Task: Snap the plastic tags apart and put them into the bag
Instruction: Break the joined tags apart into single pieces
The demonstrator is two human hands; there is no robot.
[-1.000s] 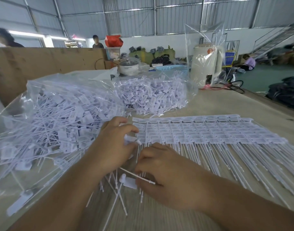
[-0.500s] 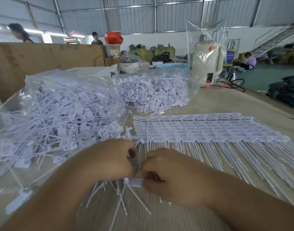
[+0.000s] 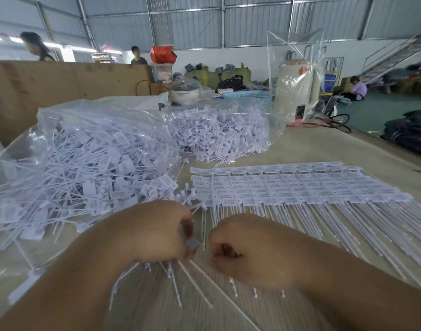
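My left hand [image 3: 154,231] grips a bundle of snapped-off white plastic tags [image 3: 192,244]; their thin stems fan out below it toward me. My right hand [image 3: 250,247] is curled just to the right, a small gap away. Several stem tips of a tag strip [image 3: 254,292] stick out from under it, and its grip is hidden. Joined tag sheets [image 3: 288,185] lie flat on the table [image 3: 324,144] beyond my right hand. A clear bag [image 3: 85,149] full of loose tags lies to the left, mouth near my left hand.
A second clear bag of tags [image 3: 219,137] sits behind the sheets. Farther back stand a metal pot [image 3: 184,93], a blue basket [image 3: 247,94] and a cream appliance under plastic wrap [image 3: 296,89]. A cardboard wall [image 3: 61,82] bounds the left. People are in the background.
Both hands pinched one tag together half a second ago; now they have pulled apart, the tag staying in my left hand's bundle. Both hands have moved slightly toward me.
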